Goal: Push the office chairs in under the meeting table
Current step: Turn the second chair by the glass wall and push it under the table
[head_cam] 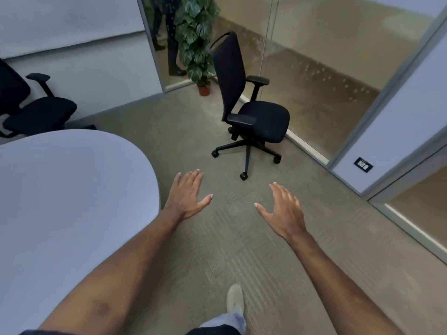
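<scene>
Both hands are empty and spread flat, fingers extended: the left hand (187,195) and the right hand (284,210) are held out ahead over the carpet (229,250), touching nothing. The black office chair (249,110) stands well apart from the worktop (67,201), out on the carpet close to the glass partition (326,76), and is not tucked in. Its backrest stands upright on the side nearer the potted plant (196,42), and its seat faces away from the worktop, toward the glass; the tall backrest gives it a vertical long axis, and the line from back to seat front runs roughly left to right across the view. A second chair (36,110) sits at the far left beyond the worktop's curved edge, near the wall, and also appears pulled out, though it is partly cut off. Judgement: the task is at an early stage as far as the view shows, with no chair visibly pushed in. The nearer chair will likely need turning so its seat faces the worktop before it is rolled under. A shoe (234,298) shows at the bottom edge of the view.
</scene>
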{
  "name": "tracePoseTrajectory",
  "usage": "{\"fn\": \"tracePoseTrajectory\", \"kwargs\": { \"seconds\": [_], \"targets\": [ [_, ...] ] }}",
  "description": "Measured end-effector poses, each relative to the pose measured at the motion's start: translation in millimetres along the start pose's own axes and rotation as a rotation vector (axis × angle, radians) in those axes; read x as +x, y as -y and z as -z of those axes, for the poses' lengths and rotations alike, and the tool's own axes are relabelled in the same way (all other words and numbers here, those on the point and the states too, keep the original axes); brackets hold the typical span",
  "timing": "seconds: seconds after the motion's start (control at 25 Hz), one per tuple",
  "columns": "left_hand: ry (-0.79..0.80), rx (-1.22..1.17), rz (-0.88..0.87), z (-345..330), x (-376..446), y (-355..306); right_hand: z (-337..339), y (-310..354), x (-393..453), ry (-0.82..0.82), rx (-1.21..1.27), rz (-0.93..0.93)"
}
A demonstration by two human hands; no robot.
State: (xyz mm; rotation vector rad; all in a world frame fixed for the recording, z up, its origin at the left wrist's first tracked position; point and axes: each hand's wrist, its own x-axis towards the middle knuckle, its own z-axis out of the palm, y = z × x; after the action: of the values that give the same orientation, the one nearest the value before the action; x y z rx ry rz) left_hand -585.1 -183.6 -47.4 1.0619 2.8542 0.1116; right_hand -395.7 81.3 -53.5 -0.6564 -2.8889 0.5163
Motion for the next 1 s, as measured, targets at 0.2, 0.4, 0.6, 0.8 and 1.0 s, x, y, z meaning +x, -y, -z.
{"fn": "tracePoseTrajectory", "kwargs": {
  "seconds": [0.2, 0.4, 0.6, 0.8, 1.0],
  "targets": [
    [-0.042, 0.010, 0.014, 23.0, 117.0, -5.1, 15.7, -21.6, 119.2, -0.017, 0.006, -0.015],
    [-0.046, 0.038, 0.033, 28.1, 230.7, -0.4, 12.6, -44.3, 242.0, -0.030, 0.020, 0.001],
    [-0.079, 0.029, 0.062, 31.7, 371.1, 13.1, -1.6, -74.1, 383.4, -0.036, 0.053, 0.025],
    [-0.089, 0.049, 0.151, 53.0, 493.0, 30.6, -3.9, -88.3, 525.2, -0.001, 0.065, 0.061],
    [-0.100, 0.054, 0.205, 72.3, 579.0, 55.6, 1.2, -79.6, 637.4, 0.059, 0.098, 0.102]
  ]
}}
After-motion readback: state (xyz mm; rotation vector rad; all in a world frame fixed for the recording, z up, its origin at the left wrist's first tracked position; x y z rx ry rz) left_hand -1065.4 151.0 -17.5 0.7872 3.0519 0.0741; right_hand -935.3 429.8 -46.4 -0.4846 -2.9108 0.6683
